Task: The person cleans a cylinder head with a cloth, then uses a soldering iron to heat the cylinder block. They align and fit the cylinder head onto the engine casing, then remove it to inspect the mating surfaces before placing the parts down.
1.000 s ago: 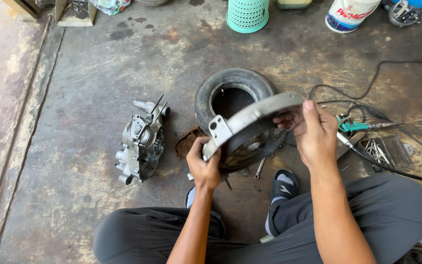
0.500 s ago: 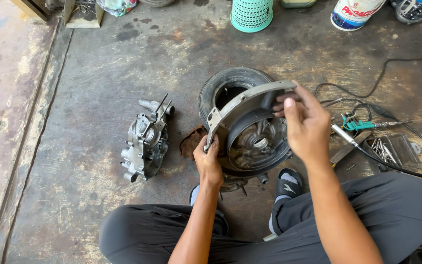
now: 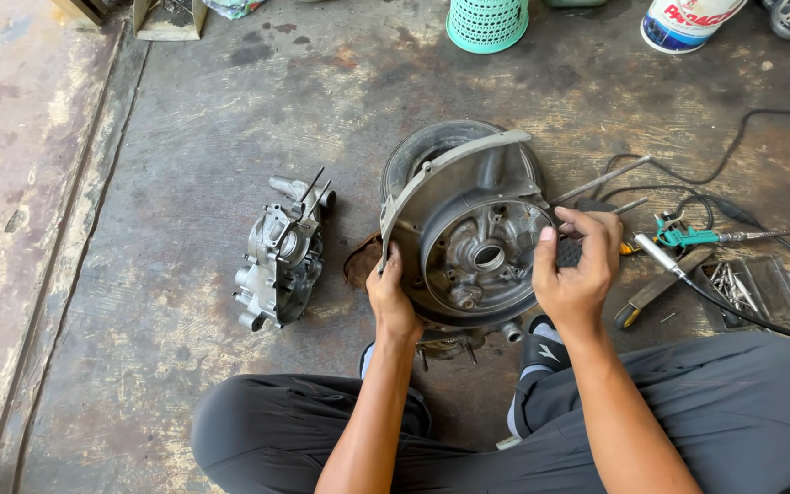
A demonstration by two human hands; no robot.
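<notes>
I sit on a concrete floor with a grey metal engine casing (image 3: 468, 229) held upright in front of me, its hollow inner face turned toward me. My left hand (image 3: 393, 297) grips its lower left rim. At the right edge, my right hand (image 3: 580, 265) clasps the casing. A small black tyre (image 3: 432, 142) lies on the floor just behind it, mostly hidden. Another grey engine case half (image 3: 278, 258) lies on the floor to the left, apart from both hands.
To the right lie a teal-handled air tool (image 3: 683, 236) with its black hose, a long metal rod (image 3: 601, 180), a screwdriver and a clear tray of screws (image 3: 742, 285). A teal basket (image 3: 488, 23) and a white-blue can (image 3: 688, 23) stand at the far edge.
The casing has been tipped up from nearly flat, so its inside now faces me. My right hand slid from the top rim down to the right edge.
</notes>
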